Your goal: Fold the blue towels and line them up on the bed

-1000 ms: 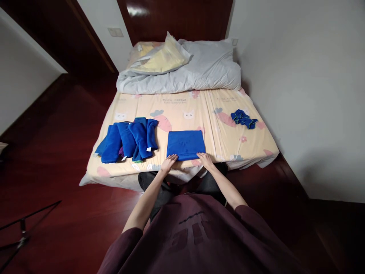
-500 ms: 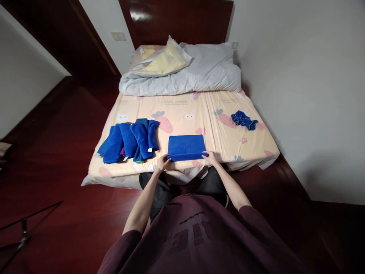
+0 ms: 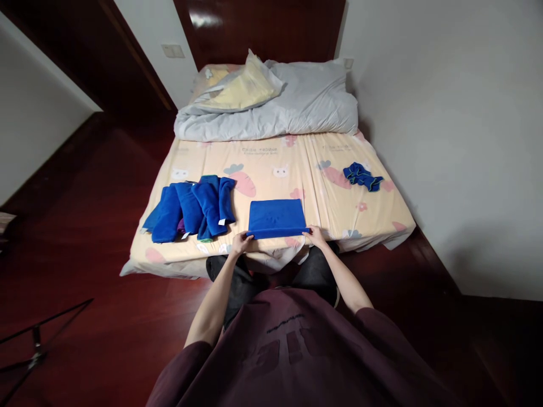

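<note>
A blue towel [image 3: 276,213] lies flat at the front edge of the bed, its near edge turned over into a narrow fold. My left hand [image 3: 241,243] pinches the left end of that fold. At the other end, my right hand [image 3: 315,236] grips the right corner. Left of them lie several rolled or folded blue towels [image 3: 189,209] side by side, some with white tags. Over on the right side of the bed is a crumpled dark blue cloth [image 3: 363,176] with green edging.
The bed [image 3: 280,155] has a peach sheet printed with carrots and rabbits. A grey quilt [image 3: 314,102] and a yellow pillow [image 3: 246,90] are heaped at its head. A black metal stand [image 3: 36,345] is on the floor at lower left.
Both hands still hold the towel's near edge. The folded strip looks slightly narrower and more rolled, and my right hand has shifted a little outward. The view has moved slightly.
</note>
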A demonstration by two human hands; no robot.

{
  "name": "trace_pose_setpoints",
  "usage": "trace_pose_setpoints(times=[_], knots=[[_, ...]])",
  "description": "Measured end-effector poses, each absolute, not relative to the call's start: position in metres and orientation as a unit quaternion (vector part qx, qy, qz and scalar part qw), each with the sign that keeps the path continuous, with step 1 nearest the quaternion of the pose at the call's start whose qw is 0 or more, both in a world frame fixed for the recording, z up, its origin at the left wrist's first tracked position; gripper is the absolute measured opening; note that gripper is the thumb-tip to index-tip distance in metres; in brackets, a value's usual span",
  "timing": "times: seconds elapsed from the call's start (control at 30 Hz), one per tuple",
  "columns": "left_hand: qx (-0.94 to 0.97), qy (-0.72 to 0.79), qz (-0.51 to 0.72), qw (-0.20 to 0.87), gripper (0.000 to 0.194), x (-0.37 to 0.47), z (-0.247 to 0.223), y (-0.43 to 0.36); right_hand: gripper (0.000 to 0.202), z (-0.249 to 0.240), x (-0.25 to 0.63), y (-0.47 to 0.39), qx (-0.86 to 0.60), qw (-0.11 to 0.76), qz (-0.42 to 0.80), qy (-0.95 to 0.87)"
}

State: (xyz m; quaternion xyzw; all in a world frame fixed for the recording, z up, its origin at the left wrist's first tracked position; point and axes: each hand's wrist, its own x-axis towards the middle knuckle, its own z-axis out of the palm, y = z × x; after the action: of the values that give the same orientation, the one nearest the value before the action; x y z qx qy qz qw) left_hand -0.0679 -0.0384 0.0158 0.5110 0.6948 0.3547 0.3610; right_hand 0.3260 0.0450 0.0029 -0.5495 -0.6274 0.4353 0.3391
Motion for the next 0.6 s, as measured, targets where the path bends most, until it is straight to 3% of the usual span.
trace_pose_setpoints(times=[0.2,0.6], knots=[[0.527,0.713,0.336,0.317,0.031,-0.067,0.030,-0.044,0.031,0.010,0.328,0.036,-0.531,0.334,0.448,-0.637],[0.518,0.716,0.368,0.290,0.036,-0.061,0.029,-0.044,0.029,0.017,0.320,0.039,-0.542,0.351,0.418,-0.639]])
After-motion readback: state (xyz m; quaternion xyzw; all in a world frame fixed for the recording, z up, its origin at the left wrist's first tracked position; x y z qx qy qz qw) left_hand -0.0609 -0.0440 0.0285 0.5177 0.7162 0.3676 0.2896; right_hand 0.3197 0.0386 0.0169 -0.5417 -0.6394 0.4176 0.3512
